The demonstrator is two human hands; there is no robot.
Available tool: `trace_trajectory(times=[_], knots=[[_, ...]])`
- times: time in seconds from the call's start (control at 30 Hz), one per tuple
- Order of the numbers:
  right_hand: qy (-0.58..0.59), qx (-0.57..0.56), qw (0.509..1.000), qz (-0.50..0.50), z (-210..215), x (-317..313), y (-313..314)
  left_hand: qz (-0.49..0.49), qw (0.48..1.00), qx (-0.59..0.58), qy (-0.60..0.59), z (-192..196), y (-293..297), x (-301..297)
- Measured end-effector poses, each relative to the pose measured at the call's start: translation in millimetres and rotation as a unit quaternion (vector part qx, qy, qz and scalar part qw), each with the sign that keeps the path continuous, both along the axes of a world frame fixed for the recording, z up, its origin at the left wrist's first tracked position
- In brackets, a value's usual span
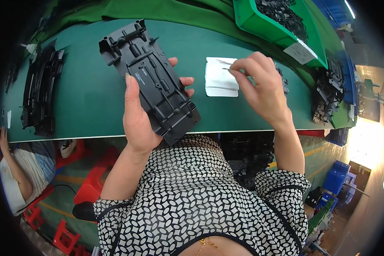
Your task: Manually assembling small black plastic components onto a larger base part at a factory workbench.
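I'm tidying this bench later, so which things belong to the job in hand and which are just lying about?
Seemingly in use:
- long black part, in the left hand
- thin piece, in the right hand
- white sheet, beside it

Apparently just lying about:
- green bin
- black parts at left
- red stool

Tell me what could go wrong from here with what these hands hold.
The right hand pinches a tiny item; if it slipped, it might be hard to find. Only the left hand holds the black molded part, whose lower end appears past the near edge of the green table, so a loosened grip could let it fall.
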State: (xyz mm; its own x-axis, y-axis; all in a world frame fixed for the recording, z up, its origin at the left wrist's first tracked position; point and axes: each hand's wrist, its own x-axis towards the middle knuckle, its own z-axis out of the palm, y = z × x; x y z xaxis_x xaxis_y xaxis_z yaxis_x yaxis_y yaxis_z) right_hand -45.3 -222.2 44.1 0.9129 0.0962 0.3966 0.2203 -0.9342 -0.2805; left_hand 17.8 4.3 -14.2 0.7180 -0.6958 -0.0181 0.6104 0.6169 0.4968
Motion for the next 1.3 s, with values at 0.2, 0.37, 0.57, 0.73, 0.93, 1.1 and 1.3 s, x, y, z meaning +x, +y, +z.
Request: trace_trajectory(times=[0.2, 0.37, 0.57, 0.73, 0.93, 1.1, 1.3], knots=[[0.205, 0.492, 0.839, -0.11, 10.7, -5.5, 2.8, 0.005, 0.999, -0.034, 0.01, 3.8, -1.0, -0.6], [0.237, 0.639, 0.727, -0.083, 7.3, -13.3, 12.7, 0.052, 0.995, -0.074, 0.034, 4.9, -3.6, -0.9], [0.277, 0.685, 0.667, -0.089, 6.0, -15.8, 19.3, 0.058, 0.997, -0.046, 0.026, 6.9, -2.4, -2.3], [0.277, 0.674, 0.678, -0.096, 9.5, -15.7, 25.4, 0.048, 0.998, -0.027, 0.018, 10.5, -0.3, -2.0], [0.273, 0.446, 0.848, -0.082, 11.2, -21.6, 34.1, 0.038, 0.999, -0.032, 0.011, 7.6, -0.5, -1.3], [-0.031, 0.113, 0.987, 0.108, -0.9, -23.4, 43.1, 0.055, 0.998, -0.029, 0.02, 10.3, -3.5, -2.4], [-0.092, -0.035, 0.977, 0.19, -10.3, -28.3, 45.9, 0.047, 0.997, -0.055, 0.018, 8.6, -2.6, -3.9]])
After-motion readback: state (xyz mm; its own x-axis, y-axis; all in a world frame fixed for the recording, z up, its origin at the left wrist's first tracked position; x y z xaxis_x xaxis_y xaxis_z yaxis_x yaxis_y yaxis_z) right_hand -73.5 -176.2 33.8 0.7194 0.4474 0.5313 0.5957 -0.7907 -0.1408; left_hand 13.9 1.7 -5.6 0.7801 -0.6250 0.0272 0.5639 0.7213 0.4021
